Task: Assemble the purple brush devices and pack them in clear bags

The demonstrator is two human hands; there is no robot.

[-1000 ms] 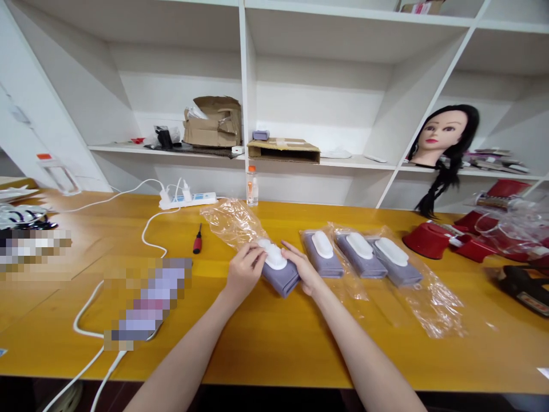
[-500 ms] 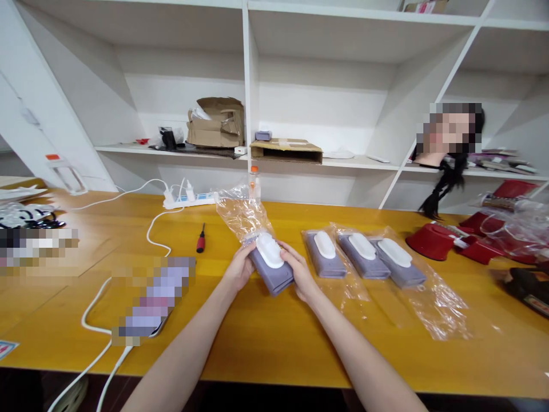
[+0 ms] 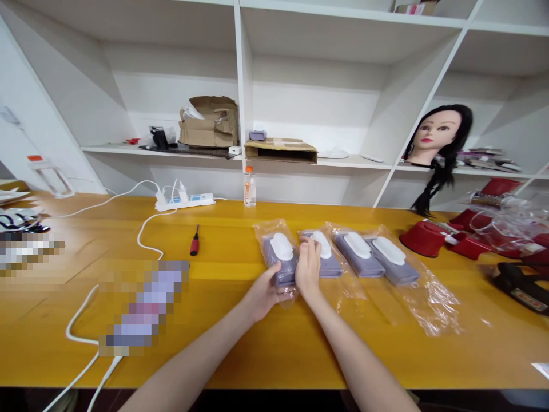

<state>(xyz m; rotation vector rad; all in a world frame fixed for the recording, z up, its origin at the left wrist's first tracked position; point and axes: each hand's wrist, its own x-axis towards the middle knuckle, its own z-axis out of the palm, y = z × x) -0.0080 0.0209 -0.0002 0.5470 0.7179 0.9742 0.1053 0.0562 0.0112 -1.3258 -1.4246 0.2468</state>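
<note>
A grey-purple folded block with a white oval plastic piece on top [image 3: 282, 247] lies inside a clear plastic bag. My left hand [image 3: 266, 294] grips its lower left side, thumb on top and fingers under the near end. Against its right side rests my right hand [image 3: 307, 266], fingers together and pointing away from me, tips slightly bent; its thumb is hidden. Close behind that hand is a second bagged block [image 3: 330, 268], partly covered by the fingers. Two more bagged blocks, a middle one [image 3: 364, 264] and a rightmost one [image 3: 401, 272], lie farther right in the row.
Left on the wooden table [image 3: 206, 332] are a red-handled screwdriver [image 3: 194, 243], a blurred-out device [image 3: 148, 303] with white cables and a power strip [image 3: 193, 200]. A clear bottle [image 3: 249, 187] stands at the back. Red parts [image 3: 422, 237] and a mannequin head [image 3: 440, 134] are right.
The held block has gone from raised in both hands to beside the row, its bag now drawn over it. My left hand keeps hold; my right hand has shifted to its right side.
</note>
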